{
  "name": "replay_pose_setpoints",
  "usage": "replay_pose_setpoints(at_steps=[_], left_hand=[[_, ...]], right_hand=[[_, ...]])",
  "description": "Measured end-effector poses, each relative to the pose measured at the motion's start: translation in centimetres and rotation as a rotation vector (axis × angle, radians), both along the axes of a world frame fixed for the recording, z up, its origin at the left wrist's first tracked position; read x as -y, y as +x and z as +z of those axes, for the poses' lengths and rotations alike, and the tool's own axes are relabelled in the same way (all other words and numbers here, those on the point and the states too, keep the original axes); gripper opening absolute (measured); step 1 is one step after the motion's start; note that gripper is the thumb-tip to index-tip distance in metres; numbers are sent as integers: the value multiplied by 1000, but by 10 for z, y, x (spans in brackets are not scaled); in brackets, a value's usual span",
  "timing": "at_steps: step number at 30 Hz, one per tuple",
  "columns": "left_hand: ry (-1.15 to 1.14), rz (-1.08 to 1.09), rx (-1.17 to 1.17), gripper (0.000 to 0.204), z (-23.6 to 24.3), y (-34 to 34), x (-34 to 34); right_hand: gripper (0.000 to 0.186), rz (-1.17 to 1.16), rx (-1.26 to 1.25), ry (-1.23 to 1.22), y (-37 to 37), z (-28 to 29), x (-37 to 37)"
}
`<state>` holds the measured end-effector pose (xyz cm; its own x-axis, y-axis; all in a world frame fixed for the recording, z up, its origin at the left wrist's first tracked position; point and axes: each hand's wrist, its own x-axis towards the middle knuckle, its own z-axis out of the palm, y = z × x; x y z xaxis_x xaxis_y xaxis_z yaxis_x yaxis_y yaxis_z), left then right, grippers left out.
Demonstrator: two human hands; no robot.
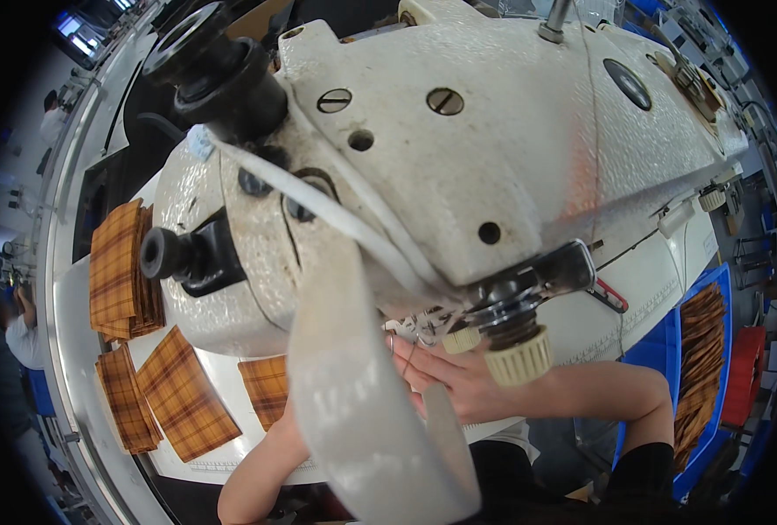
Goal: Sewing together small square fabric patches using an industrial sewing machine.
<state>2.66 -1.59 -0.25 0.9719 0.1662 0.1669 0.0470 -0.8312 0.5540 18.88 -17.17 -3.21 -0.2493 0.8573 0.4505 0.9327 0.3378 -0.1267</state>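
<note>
A white sewing machine [493,166] fills the middle of the view, its head above my hands. My right hand [458,385] lies under the machine's head by the needle area, with its visible fingers stretched out to the left. The fingertips are partly covered, and I cannot see any cloth under them. A wide white strap [344,376] hangs in front of my left hand, so only its wrist and forearm show. Just left of that wrist, a piece of orange-brown plaid cloth [263,389] lies on the white table [222,470].
Stacks of plaid cloth pieces [119,271] lie at the table's left, with more plaid pieces [187,394] nearer. A blue bin [659,350] of folded plaid cloth stands at the right. Red-handled snips [611,295] rest behind the machine's tension knob [519,354]. Another person [23,337] is at far left.
</note>
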Motion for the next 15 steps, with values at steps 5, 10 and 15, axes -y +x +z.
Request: replay_pose_setpoints(at_steps=[5, 10, 15], left_hand=[[-32, 0, -104, 55, 4, -13, -2], [96, -26, -66, 47, -10, -19, 1], [212, -13, 6, 43, -14, 2, -12]], right_hand=[[40, 26, -3, 2, -2, 1, -3], [43, 0, -7, -8, 2, 15, -1], [36, -10, 92, -12, 14, -13, -20]])
